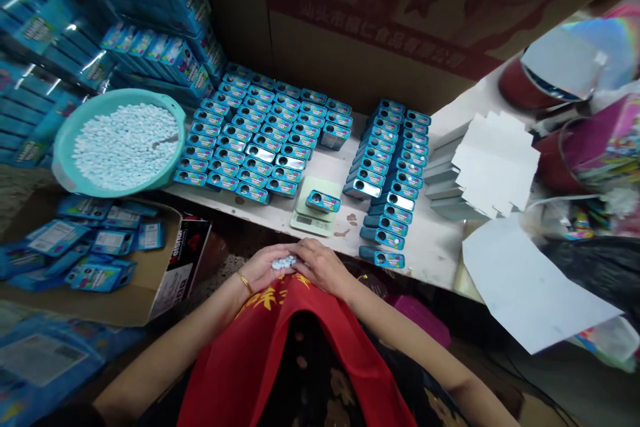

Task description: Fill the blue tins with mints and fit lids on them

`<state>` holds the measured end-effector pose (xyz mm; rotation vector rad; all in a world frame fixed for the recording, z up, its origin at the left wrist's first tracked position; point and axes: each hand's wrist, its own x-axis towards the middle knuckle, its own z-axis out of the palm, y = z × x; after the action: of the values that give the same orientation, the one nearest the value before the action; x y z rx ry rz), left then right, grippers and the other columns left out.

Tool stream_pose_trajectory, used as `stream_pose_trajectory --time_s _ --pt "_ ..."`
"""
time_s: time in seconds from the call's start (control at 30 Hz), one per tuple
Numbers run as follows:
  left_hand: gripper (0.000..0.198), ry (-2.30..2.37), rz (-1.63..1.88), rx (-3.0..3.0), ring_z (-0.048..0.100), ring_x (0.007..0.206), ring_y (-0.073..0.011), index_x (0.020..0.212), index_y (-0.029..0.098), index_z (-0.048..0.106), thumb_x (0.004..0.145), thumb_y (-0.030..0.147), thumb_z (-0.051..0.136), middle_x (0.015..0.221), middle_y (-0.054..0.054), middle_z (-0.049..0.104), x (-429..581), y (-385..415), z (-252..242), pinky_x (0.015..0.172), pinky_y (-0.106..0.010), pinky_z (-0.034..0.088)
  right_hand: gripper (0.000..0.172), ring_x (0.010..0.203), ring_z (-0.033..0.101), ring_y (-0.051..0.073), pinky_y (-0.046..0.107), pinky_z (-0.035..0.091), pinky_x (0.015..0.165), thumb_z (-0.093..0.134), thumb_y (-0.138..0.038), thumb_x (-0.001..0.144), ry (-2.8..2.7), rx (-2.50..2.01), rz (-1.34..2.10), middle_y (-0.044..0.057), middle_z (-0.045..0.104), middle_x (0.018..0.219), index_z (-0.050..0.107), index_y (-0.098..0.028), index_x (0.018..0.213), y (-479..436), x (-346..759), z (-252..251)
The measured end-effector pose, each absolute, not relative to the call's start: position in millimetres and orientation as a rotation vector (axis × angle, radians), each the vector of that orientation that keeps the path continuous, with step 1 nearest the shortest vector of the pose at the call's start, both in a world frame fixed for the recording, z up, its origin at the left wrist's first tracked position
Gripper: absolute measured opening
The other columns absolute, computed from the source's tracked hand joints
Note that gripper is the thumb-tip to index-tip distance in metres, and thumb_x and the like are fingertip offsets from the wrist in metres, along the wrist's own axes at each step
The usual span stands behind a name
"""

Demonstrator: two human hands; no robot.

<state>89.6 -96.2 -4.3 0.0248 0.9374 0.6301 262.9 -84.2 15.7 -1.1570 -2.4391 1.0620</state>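
Observation:
My left hand (263,270) lies palm up, cupped around a small pile of pale blue candies (284,262). Bent over from the other side, my right hand (323,265) has its fingers against the pile and the left fingertips; its fingertips are partly hidden. Both hands are low over the red apron (295,290). Just beyond them a pale green kitchen scale (313,225) sits at the table edge. One blue tin (323,201) with a round dark opening on top stands on it.
A turquoise basin (65,147) full of candies is at left, above a cardboard box (167,260) of blue packs. Rows of blue tins (260,127) stand left of the scale, more tins (395,187) right. White card sheets (495,163) and a large carton (360,33) lie beyond.

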Motion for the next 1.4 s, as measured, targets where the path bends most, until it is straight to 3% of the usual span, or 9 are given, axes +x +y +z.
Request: stream_pose_trajectory --time_s 0.27,0.43,0.57,0.83,1.17,1.4 --pt "0.032 0.805 0.576 0.074 0.059 0.084 -0.0162 0.099 0.008 0.062 0.067 0.004 0.058 0.095 -0.013 0.063 91.8 -97.9 -6.6 0.083 -0.029 0.042 0.02 0.087 0.049 0.017 0.03 0.042 0.077 0.039 -0.025 0.086 -2.522 -1.187 1.005 0.007 0.054 0.089 0.053 -0.016 0.098 -84.2 259.3 15.3" --pt "0.031 0.799 0.64 0.018 0.059 0.089 -0.0173 0.098 0.007 0.062 0.068 0.002 0.056 0.096 -0.014 0.063 96.3 -86.7 -5.9 0.086 -0.03 0.041 0.019 0.081 0.051 0.014 0.026 0.043 0.074 0.042 -0.02 0.084 -2.289 -1.173 1.049 0.005 0.055 0.084 0.053 -0.016 0.098 -74.8 266.0 14.2" --pt "0.027 0.828 0.723 -0.025 0.058 0.093 -0.0207 0.096 0.006 0.062 0.07 0.003 0.054 0.096 -0.015 0.063 98.5 -69.0 0.7 0.088 -0.032 0.042 0.017 0.074 0.052 0.013 0.025 0.044 0.069 0.044 -0.022 0.082 -2.058 -1.285 0.889 0.005 0.056 0.082 0.055 -0.017 0.095 -45.2 276.8 12.9" --pt "0.023 0.928 0.779 -0.087 0.058 0.095 -0.0231 0.093 0.005 0.061 0.071 0.003 0.052 0.093 -0.016 0.064 91.2 -68.1 0.4 0.086 -0.031 0.045 0.025 0.078 0.054 0.016 0.027 0.044 0.073 0.042 -0.02 0.083 -2.208 -1.362 0.605 0.007 0.058 0.083 0.058 -0.017 0.101 4.4 288.5 -3.0" --pt "0.025 1.063 0.877 -0.216 0.061 0.088 -0.0196 0.093 0.005 0.06 0.071 -0.001 0.048 0.09 -0.016 0.064 58.7 -82.9 -16.3 0.078 -0.028 0.05 0.017 0.079 0.055 0.014 0.029 0.044 0.073 0.048 -0.021 0.08 -1.703 -1.554 0.52 0.004 0.061 0.084 0.062 -0.019 0.09 -18.6 330.6 26.2" --pt "0.027 1.097 0.903 -0.234 0.062 0.084 -0.0183 0.095 0.006 0.058 0.071 -0.001 0.048 0.086 -0.014 0.064 53.8 -82.9 -18.2 0.076 -0.027 0.051 0.017 0.074 0.055 0.013 0.027 0.045 0.067 0.049 -0.024 0.079 -1.565 -1.642 0.555 0.003 0.059 0.083 0.06 -0.019 0.09 -31.5 338.9 19.5"
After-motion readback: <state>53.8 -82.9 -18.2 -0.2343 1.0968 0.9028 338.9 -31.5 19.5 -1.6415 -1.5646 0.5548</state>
